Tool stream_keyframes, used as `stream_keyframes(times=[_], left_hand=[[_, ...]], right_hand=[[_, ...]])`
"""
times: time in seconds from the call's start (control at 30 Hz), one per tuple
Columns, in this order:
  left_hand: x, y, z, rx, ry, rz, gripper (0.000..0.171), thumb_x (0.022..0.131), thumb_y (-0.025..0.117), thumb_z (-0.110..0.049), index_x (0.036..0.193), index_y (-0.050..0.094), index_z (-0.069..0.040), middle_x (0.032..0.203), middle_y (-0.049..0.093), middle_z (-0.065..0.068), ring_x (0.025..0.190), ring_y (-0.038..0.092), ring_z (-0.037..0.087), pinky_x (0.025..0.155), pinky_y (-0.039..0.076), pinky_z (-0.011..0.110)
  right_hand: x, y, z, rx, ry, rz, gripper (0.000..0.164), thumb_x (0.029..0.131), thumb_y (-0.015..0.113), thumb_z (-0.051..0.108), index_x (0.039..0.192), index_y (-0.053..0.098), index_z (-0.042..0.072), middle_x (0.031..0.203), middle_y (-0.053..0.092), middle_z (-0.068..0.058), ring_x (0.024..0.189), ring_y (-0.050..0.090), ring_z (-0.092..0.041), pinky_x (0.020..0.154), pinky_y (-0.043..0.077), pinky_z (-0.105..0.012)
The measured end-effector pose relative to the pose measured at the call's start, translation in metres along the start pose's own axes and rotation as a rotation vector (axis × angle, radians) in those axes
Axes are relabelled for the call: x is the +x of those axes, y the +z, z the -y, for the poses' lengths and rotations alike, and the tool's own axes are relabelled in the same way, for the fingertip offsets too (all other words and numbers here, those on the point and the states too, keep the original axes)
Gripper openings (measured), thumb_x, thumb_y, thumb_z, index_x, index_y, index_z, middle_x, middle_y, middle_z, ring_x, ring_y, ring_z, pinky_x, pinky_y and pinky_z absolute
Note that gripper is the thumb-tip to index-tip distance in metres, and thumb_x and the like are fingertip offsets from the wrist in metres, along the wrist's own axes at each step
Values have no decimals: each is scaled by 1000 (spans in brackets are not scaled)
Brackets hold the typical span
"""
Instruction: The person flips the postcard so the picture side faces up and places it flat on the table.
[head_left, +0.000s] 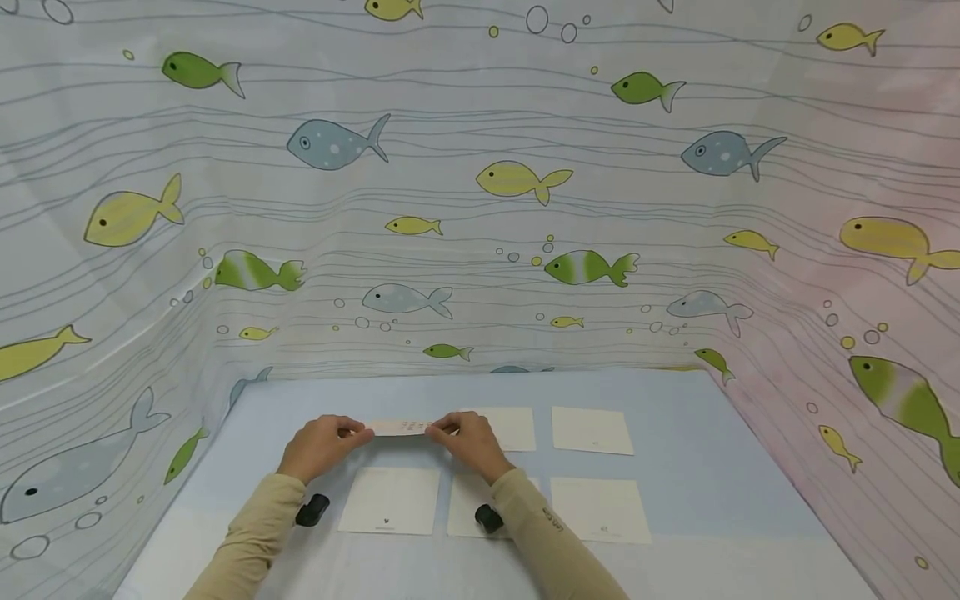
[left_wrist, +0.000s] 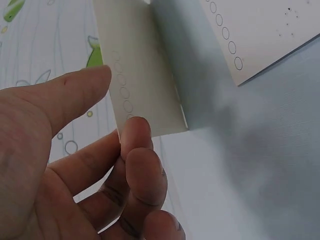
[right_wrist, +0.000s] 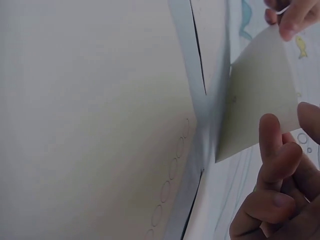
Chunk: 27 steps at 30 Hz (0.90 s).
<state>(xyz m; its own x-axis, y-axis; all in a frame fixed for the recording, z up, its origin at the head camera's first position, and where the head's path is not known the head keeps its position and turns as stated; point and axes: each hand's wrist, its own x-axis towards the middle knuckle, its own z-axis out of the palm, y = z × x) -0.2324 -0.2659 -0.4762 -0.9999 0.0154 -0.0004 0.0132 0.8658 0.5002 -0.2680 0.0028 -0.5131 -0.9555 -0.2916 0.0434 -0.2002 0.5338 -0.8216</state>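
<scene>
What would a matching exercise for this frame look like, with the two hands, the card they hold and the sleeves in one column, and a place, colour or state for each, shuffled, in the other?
Column one
1. Left hand
2. Right hand
3. Paper card
4. Sleeves

Column two
A. Beige
B. Pinching at the card's right end, in the head view
C. Pinching at the card's left end, in the head view
D. Held up by both ends

Right pairs: 1-C, 2-B, 3-D, 4-A
</scene>
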Motion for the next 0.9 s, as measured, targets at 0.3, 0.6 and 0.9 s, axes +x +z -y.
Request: stream_keyframes(times=[0.3,0.6,0.9], left_hand=[[0,6,3,-13,-46,33,43,90,75,-45,110,77,-7,103,71,9,85,60,21,69,48,38],[3,13,6,-9,-58,50,44,89,75,-45,111,77,-7,104,71,8,84,60,20,69,48,38],[8,23,12,12,-52,30,41,88,77,-43,110,77,-7,101,71,8,83,61,21,70,49,39]], right_hand=[[0,6,-3,-3,16,13,22,90,78,36,100,80,16,90,70,11,82,58,-6,67,49,-25],[1,11,-3,-31,56,12,19,91,78,30,101,80,15,87,69,12,84,58,-7,73,50,-27],[3,16,-7,-29,62,24,19,90,79,25,103,80,11,86,71,10,79,59,-4,75,51,-25]])
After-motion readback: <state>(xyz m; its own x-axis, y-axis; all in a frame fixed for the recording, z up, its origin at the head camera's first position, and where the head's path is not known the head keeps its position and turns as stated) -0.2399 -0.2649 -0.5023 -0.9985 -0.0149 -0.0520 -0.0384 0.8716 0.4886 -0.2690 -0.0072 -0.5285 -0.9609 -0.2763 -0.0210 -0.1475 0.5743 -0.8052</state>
